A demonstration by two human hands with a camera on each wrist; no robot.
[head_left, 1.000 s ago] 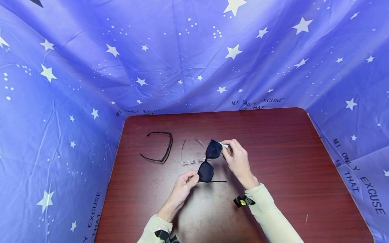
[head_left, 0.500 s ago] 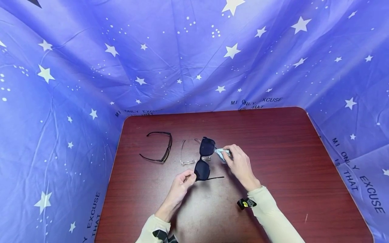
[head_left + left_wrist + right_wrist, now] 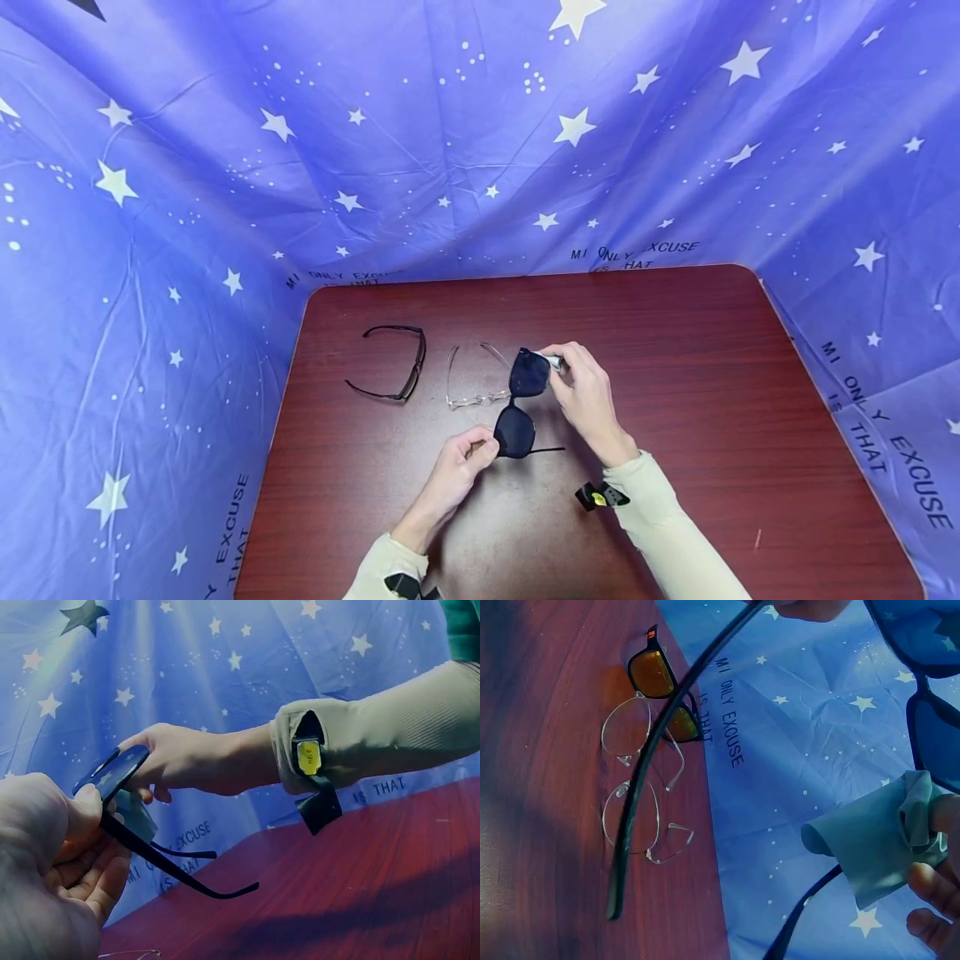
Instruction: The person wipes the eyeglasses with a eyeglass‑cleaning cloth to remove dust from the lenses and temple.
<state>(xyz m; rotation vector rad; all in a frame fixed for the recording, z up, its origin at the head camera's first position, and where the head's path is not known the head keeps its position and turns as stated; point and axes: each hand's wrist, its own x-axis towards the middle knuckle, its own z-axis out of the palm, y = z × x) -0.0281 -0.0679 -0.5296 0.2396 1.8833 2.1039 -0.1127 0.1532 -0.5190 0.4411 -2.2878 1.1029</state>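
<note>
Black sunglasses (image 3: pixel 529 372) are held up over the table, arms unfolded. My left hand (image 3: pixel 448 475) pinches them at the near end of the frame, by the lower lens. Around the far lens's outer edge my right hand (image 3: pixel 588 400) pinches a pale blue-green cloth (image 3: pixel 874 836). In the head view most of that cloth is hidden by the fingers and the lens. The right wrist view shows it folded over the frame near one temple arm (image 3: pixel 802 911). The left wrist view has the sunglasses' other arm (image 3: pixel 180 866) pointing back toward the right sleeve.
Clear-framed glasses (image 3: pixel 468 401) lie on the dark red table (image 3: pixel 690 358), just beyond the held pair. Farther left are black-framed glasses (image 3: pixel 415 367) with amber lenses (image 3: pixel 652 673). A blue star-patterned curtain (image 3: pixel 450 150) surrounds the table's back and sides.
Half a second ago the sunglasses were farther left and the cloth showed beside the far lens. Now they are back to the right, with the right hand and cloth up against that lens.
</note>
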